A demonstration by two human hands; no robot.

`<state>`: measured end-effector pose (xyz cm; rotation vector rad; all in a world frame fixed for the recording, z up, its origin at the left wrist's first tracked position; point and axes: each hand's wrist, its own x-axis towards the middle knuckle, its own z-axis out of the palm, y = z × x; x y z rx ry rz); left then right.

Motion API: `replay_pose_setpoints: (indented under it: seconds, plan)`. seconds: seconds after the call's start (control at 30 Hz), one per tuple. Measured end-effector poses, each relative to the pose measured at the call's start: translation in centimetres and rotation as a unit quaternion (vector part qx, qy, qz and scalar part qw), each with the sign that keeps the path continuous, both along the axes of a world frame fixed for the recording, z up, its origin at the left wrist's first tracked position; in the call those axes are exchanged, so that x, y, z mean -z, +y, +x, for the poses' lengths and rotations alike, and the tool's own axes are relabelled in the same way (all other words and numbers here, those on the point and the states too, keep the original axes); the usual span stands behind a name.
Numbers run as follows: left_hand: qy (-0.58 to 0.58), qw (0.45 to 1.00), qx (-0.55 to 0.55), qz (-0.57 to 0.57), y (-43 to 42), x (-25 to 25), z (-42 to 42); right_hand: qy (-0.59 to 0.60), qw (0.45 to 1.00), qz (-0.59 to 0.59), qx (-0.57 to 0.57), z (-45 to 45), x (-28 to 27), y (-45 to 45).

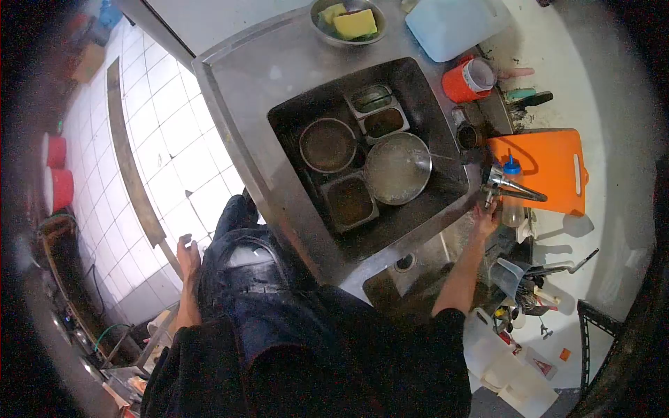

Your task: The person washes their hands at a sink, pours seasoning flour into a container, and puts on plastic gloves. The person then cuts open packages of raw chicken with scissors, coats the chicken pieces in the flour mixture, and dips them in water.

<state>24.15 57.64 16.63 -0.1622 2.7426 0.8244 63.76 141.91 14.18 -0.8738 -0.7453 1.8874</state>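
My right hand reaches to the metal faucet at the back edge of the sink, its fingers closed at a small knob on it. Beside that hand stands a clear squeeze bottle with a blue cap. My left hand hangs by my side above the floor, fingers loosely bent and apart, holding nothing visible. In the dark sink basin sit a round metal bowl of cloudy liquid, a round pan and several rectangular metal containers.
A metal bowl with yellow sponges stands on the far counter. Along the wall are a red container, an orange cutting board and a grey jug of utensils. Red tubs stand across the white tiled floor.
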Motion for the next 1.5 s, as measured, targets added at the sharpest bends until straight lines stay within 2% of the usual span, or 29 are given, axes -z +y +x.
replay_pose_setpoints:
  seconds: [0.07,0.1,0.13,0.23,0.27,0.3,0.33,0.4,0.43,0.47,0.5,0.53,0.6,0.63,0.67,0.7,0.73,0.77,0.83,0.87,0.93,1.03,1.13,1.23,1.33,1.43,1.5]
  plan:
    - [0.001,1.0,0.001,-0.003,0.1,0.5,-0.2,-0.141,0.969,0.016,0.204,-5.7,-3.2,-5.3]
    - [0.018,1.0,0.002,0.015,-0.5,1.2,0.0,-0.193,0.944,0.031,0.266,-9.1,-4.7,-9.5]
    - [0.037,0.999,0.002,0.032,-0.9,1.8,0.1,-0.235,0.93,0.07,0.273,-11.8,-5.5,-13.8]
    - [0.048,0.998,-0.007,0.028,-1.3,1.3,0.9,-0.32,0.916,0.212,0.115,-14.5,-0.3,-22.4]
    - [0.032,0.999,-0.003,0.011,-2.2,1.8,1.1,-0.168,0.982,0.055,0.068,-18.6,-1.8,-26.4]
    - [0.036,0.999,-0.008,0.0,-2.7,2.0,1.5,-0.243,0.967,-0.022,0.069,-23.4,-2.4,-29.5]
    - [0.04,0.999,-0.011,-0.01,-2.9,2.0,1.8,-0.288,0.955,-0.059,-0.05,-25.8,-2.0,-32.1]
    - [-0.006,0.997,-0.065,0.036,-2.9,1.2,2.2,-0.269,0.948,-0.08,-0.151,-29.7,2.2,-36.0]
    - [0.003,0.998,-0.036,0.05,-3.4,0.9,2.6,-0.378,0.898,-0.035,-0.221,-30.8,5.6,-35.8]
    - [-0.014,0.994,-0.077,0.077,-3.9,1.1,3.1,-0.476,0.831,0.012,-0.289,-31.9,8.8,-35.6]
    - [-0.014,0.994,-0.088,0.056,-3.4,-0.1,3.4,-0.532,0.777,0.046,-0.333,-32.7,12.3,-35.6]
    - [-0.015,0.994,-0.101,0.035,-3.0,-1.3,3.8,-0.53,0.776,0.035,-0.339,-33.2,16.4,-35.5]
    - [-0.014,0.992,-0.114,0.058,-5.4,-0.6,5.3,-0.52,0.782,0.019,-0.343,-33.8,24.0,-34.7]
    - [-0.048,0.987,-0.137,0.073,-5.3,-2.0,6.1,-0.519,0.784,0.017,-0.341,-33.9,27.6,-34.7]
    - [-0.042,0.987,-0.139,0.072,-5.8,-2.0,6.7,-0.535,0.772,0.062,-0.339,-34.0,28.6,-33.9]
    - [-0.027,0.989,-0.142,0.019,-6.7,-1.5,7.9,-0.549,0.758,0.107,-0.335,-34.1,29.3,-33.3]
    - [-0.014,0.989,-0.145,-0.034,-7.8,-0.7,9.4,-0.556,0.752,0.102,-0.339,-34.7,28.6,-33.5]
    - [-0.011,0.988,-0.148,-0.034,-9.4,1.0,11.1,-0.563,0.744,0.102,-0.346,-35.1,27.3,-33.6]
    - [0.003,0.985,-0.168,0.046,-13.1,4.4,14.1,-0.563,0.738,0.098,-0.359,-35.8,25.2,-33.9]
    - [0.003,0.984,-0.172,0.044,-14.0,4.6,15.2,-0.563,0.734,0.099,-0.366,-36.0,24.5,-34.1]
    - [-0.105,0.966,-0.185,0.15,-15.3,4.9,17.0,-0.56,0.731,0.1,-0.377,-36.3,23.4,-34.1]
    - [-0.1,0.978,-0.16,0.088,-16.8,6.6,18.1,-0.556,0.728,0.103,-0.388,-36.4,21.9,-34.2]
    - [-0.099,0.978,-0.177,0.042,-15.1,5.2,16.9,-0.55,0.73,0.108,-0.39,-36.4,21.1,-34.0]
    - [-0.097,0.963,-0.236,0.084,-13.6,4.0,15.2,-0.552,0.728,0.116,-0.39,-36.4,21.1,-34.0]
    - [-0.084,0.966,-0.235,0.068,-8.2,-1.6,11.7,-0.553,0.728,0.119,-0.389,-37.0,21.7,-33.7]
    - [-0.046,0.982,-0.177,0.051,-9.2,-1.1,10.6,-0.553,0.722,0.116,-0.399,-37.9,21.8,-32.8]
    - [-0.046,0.982,-0.176,0.048,-9.7,-0.9,10.3,-0.554,0.72,0.118,-0.401,-38.0,21.7,-32.8]
